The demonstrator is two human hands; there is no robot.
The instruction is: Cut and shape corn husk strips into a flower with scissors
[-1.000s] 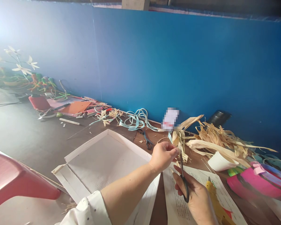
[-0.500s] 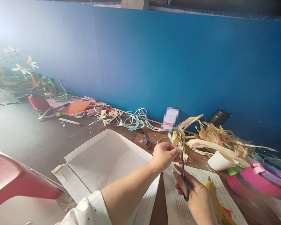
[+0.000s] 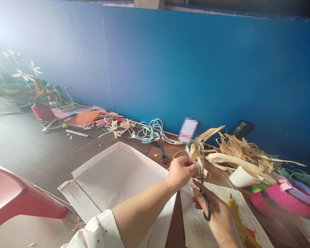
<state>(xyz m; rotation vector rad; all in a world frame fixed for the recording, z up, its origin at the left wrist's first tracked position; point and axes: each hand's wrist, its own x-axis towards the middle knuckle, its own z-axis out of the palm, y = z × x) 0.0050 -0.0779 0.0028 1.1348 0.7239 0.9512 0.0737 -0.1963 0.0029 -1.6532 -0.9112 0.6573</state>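
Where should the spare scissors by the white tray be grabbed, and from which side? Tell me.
Probably take the spare scissors by the handle loops, coming from above on the near side: they lie flat on the table, loops toward the person, blades pointing away toward the wall.

The brown tabletop [image 3: 41, 151] stretches far to the left of the hands. A flattened white cardboard box [image 3: 113, 179] lies on it, under the left forearm and to the left of the left hand [image 3: 182, 171]. A printed sheet [image 3: 196, 227] lies beneath the right hand [image 3: 218, 218]. Black spare scissors [image 3: 162, 155] lie just beyond the left hand, and pale blue ribbon [image 3: 147, 132] is farther off. Beyond and to the right of both hands sprawls a heap of dried husks [image 3: 245, 153], with a tipped white cup [image 3: 241, 178] against it and a pink roll [image 3: 271, 201] nearer, right of the right hand. Far to the left lie an orange sheet [image 3: 82, 117] and a red tray [image 3: 42, 112].
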